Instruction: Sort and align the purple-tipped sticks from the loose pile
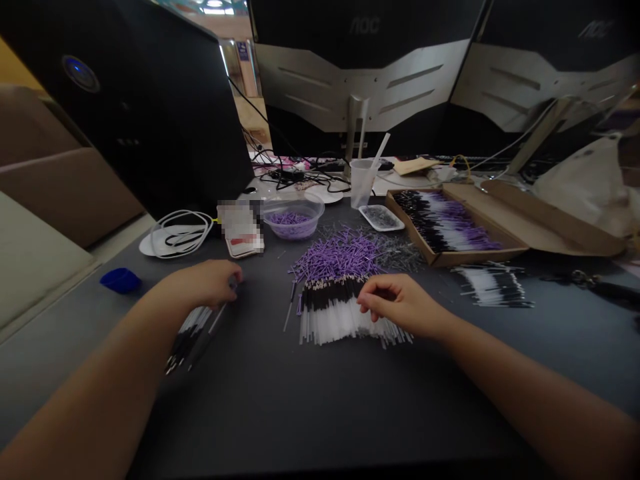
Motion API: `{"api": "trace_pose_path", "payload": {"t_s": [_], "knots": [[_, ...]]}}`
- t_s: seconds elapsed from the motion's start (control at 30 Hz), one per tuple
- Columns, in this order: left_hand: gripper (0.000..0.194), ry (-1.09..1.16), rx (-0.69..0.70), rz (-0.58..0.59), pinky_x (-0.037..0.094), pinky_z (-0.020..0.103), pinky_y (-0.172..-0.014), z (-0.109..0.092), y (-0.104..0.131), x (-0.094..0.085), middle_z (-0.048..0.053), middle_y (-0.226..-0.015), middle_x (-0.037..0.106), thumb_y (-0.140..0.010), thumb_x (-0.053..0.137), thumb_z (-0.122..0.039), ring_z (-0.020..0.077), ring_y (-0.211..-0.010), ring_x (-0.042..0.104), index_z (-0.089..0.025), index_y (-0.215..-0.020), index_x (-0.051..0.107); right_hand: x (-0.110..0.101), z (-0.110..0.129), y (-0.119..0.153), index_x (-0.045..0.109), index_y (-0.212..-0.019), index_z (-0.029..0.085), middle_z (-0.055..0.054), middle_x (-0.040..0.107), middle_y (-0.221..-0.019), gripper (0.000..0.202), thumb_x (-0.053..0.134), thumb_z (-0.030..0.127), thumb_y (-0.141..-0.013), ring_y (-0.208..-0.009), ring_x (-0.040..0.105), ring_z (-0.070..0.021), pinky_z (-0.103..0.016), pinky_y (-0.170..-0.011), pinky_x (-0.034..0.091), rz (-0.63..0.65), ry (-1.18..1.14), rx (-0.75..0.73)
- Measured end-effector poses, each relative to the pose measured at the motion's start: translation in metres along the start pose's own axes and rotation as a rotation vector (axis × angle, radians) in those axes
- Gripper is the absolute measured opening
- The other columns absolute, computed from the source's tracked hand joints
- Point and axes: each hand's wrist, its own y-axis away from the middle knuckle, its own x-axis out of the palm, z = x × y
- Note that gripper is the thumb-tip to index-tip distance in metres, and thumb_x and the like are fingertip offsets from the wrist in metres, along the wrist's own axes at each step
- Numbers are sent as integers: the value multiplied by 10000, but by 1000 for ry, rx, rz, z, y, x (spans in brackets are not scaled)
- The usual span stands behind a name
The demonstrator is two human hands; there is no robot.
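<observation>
My left hand point(213, 283) is at the left, fingers curled and blurred, above a small pile of slim black-and-clear pen tubes point(187, 340). One tube slants just below its fingers; whether the hand holds it I cannot tell. My right hand point(400, 303) is over the right part of a wide row of similar tubes point(327, 320) with metal tips pointing away from me. Its thumb and forefinger are pinched together; anything between them is too small to make out. Behind the row lies a heap of short purple sticks point(340, 253). A single tube point(289, 307) lies left of the row.
Small grey pieces point(400, 253) lie beside the purple heap. Farther back are a clear bowl point(295, 227) of purple pieces, a white tray point(383, 218), a plastic cup point(361, 183) and a cardboard box point(450, 257) of purple-ended pens. Left are a blue cup-like object point(120, 281) and a coiled cable point(183, 217).
</observation>
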Motion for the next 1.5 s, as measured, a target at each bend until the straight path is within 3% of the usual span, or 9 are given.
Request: {"api": "trace_pose_path", "payload": {"t_s": [0.13,0.27,0.43,0.67,0.83,0.93,1.13,1.33,1.5], "knots": [[236,-186,2,-126,316,213,-542,3,-1,5,9,-711,606,-604,632,-185,159,-614,524,-171,-837,597,-2,-1,-1,625,-730,181,-19,658,-701,152,605,298,-826,-569,598,-103,-234,-543,475,-13,3,-2],[185,-227,-26,-95,320,250,-562,7,-3,7,33,-710,603,-579,606,-142,181,-616,511,-187,-755,576,-5,0,-1,627,-722,183,-19,655,-688,173,603,321,-823,-563,600,-111,-238,-537,472,-27,22,-12],[339,-233,-90,-149,351,271,-577,7,-5,9,36,-684,600,-517,628,-82,187,-590,524,-194,-834,581,-18,-2,-3,629,-730,180,-22,653,-689,200,587,350,-825,-554,602,-129,-248,-523,455,-118,111,-41],[270,-143,145,-303,300,251,-542,-42,6,20,34,-784,613,-762,579,-424,192,-652,541,-220,-939,564,-55,-20,-16,645,-816,188,-22,651,-704,205,532,355,-857,-578,567,-152,-279,-568,407,-390,609,-106],[310,50,374,-185,275,241,-504,-78,8,49,2,-684,596,-840,483,-503,148,-584,516,-212,-761,553,-68,-36,-21,646,-887,187,-72,677,-883,157,523,270,-838,-788,613,-202,-300,-711,440,-258,903,-10],[292,73,375,-172,270,240,-495,-81,5,59,-3,-685,590,-842,476,-490,140,-575,503,-212,-773,535,-70,-45,-23,639,-995,177,-104,657,-981,216,538,259,-823,-904,614,-228,-323,-821,449,-179,987,21],[336,-8,359,-101,269,254,-512,-79,1,57,-5,-693,584,-804,503,-548,150,-586,498,-216,-858,510,-71,-56,-27,589,-1167,187,-108,609,-1139,330,487,237,-857,-1013,596,-234,-342,-906,442,-270,1042,56],[309,-61,378,-63,278,261,-534,-79,3,56,2,-736,607,-827,478,-524,151,-612,503,-217,-839,508,-68,-55,-27,579,-1112,199,-90,637,-1074,276,498,256,-854,-959,605,-227,-336,-860,451,-273,1027,99],[292,-10,399,-34,273,253,-515,-75,1,56,-5,-721,602,-834,474,-490,136,-593,499,-208,-779,529,-64,-44,-23,608,-905,202,-72,620,-976,145,482,246,-849,-904,606,-211,-318,-827,438,-127,1073,74]]}}
